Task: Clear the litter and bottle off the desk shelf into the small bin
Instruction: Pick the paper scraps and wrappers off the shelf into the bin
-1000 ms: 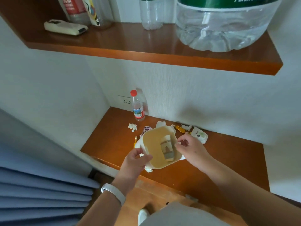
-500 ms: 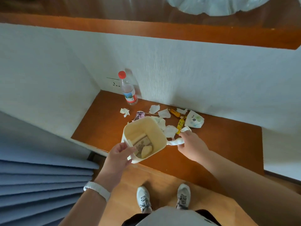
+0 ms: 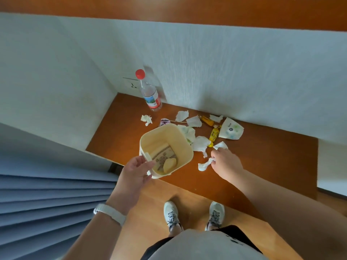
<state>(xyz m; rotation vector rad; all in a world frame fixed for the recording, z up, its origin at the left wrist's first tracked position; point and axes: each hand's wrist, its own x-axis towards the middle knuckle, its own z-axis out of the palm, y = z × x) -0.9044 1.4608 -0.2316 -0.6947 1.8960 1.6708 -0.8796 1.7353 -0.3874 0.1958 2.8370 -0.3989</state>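
My left hand grips the near rim of a small cream bin, held over the front edge of the brown desk shelf; a printed wrapper and a pale scrap lie inside it. My right hand pinches a crumpled white tissue on the shelf, right of the bin. Several more paper scraps, yellow candy wrappers and a flowered tissue pack lie behind it. A clear bottle with a red cap stands at the back wall.
A wall socket sits behind the bottle. White walls close the shelf at the left and back, and an upper wooden shelf overhangs. Blue curtain folds hang at the left. My shoes stand on the wooden floor below.
The view has tilted down from the upper shelf to the floor. The bin has moved left toward the shelf's edge. My right hand left the bin's rim and took hold of a tissue.
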